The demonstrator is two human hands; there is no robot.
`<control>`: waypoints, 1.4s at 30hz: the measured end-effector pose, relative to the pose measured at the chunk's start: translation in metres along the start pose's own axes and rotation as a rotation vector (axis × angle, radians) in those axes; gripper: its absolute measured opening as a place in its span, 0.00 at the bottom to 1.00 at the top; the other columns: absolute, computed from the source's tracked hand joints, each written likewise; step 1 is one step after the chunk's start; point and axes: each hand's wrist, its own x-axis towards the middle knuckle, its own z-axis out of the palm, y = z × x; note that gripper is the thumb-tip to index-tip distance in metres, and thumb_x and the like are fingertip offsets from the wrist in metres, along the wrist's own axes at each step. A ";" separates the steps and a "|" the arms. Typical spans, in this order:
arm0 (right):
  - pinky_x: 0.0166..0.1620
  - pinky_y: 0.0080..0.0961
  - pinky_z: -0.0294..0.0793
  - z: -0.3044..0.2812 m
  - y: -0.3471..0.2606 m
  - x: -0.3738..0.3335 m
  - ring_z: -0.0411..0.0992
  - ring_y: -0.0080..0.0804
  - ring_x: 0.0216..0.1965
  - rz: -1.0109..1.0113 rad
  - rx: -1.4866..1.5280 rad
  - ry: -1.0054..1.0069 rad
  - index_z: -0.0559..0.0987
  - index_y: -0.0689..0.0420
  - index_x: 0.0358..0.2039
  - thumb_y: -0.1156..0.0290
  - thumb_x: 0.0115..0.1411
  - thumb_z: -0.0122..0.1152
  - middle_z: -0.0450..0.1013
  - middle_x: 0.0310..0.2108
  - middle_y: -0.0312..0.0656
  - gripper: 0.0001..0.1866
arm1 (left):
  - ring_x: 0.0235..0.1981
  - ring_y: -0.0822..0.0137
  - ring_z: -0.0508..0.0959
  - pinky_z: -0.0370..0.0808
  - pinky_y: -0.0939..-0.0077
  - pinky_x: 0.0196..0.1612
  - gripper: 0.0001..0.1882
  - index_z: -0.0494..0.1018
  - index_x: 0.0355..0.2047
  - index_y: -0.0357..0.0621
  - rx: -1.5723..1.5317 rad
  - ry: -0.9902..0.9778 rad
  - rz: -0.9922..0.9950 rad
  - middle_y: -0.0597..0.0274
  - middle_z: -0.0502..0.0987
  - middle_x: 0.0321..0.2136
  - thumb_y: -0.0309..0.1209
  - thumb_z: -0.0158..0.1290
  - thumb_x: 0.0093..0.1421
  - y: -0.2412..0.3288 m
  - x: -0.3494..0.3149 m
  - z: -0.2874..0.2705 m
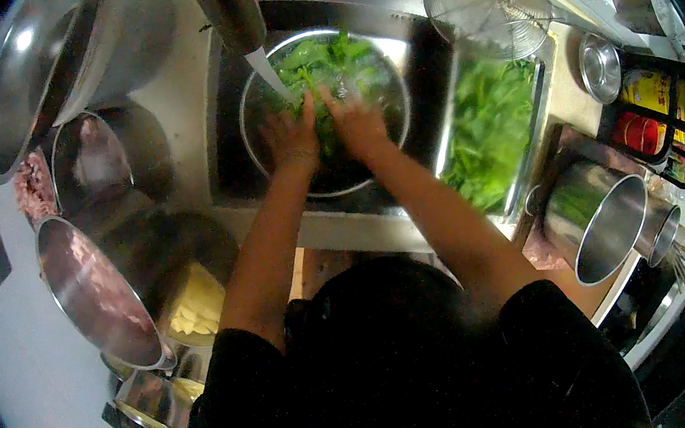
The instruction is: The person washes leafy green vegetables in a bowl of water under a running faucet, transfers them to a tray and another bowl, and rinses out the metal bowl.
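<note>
Leafy greens (327, 57) float in a round metal bowl (407, 114) set in the sink. From a dark, thick tap (228, 12), a white stream of water falls into the bowl beside my hands. My left hand (292, 139) rests over the bowl's near left part, touching the greens, its index finger stretched out and other fingers blurred. Close beside it, my right hand (356, 129) also touches the greens, with fingers apart and partly smeared. Neither hand has a visible grip on a leaf. Whatever lies beneath my palms is hidden.
Right of the sink stands a metal tray of greens (486, 128), with a wire strainer (488, 3) behind it. A steel pot (609, 230) is at the lower right. Along the left are a pot with pinkish meat (86, 263) and pale yellow pieces (197, 301).
</note>
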 end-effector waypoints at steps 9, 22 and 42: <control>0.40 0.40 0.72 -0.018 0.012 0.010 0.71 0.47 0.39 0.130 0.584 0.149 0.70 0.53 0.46 0.80 0.39 0.59 0.69 0.40 0.52 0.29 | 0.47 0.49 0.68 0.67 0.64 0.48 0.31 0.59 0.54 0.58 -0.599 0.050 -0.009 0.48 0.67 0.47 0.22 0.49 0.48 -0.024 0.019 0.001; 0.57 0.36 0.57 -0.108 0.024 -0.016 0.51 0.53 0.58 -0.194 0.562 0.074 0.60 0.51 0.56 0.59 0.38 0.70 0.52 0.58 0.50 0.44 | 0.57 0.52 0.55 0.56 0.64 0.57 0.40 0.60 0.53 0.46 -0.739 0.244 0.399 0.50 0.59 0.53 0.30 0.64 0.38 -0.032 -0.059 -0.113; 0.48 0.42 0.66 0.017 0.005 0.045 0.64 0.51 0.47 0.063 0.127 0.081 0.61 0.49 0.54 0.70 0.49 0.53 0.60 0.51 0.53 0.29 | 0.44 0.56 0.71 0.70 0.63 0.43 0.16 0.67 0.45 0.42 -0.338 0.285 0.149 0.50 0.67 0.47 0.25 0.45 0.54 -0.019 0.063 0.025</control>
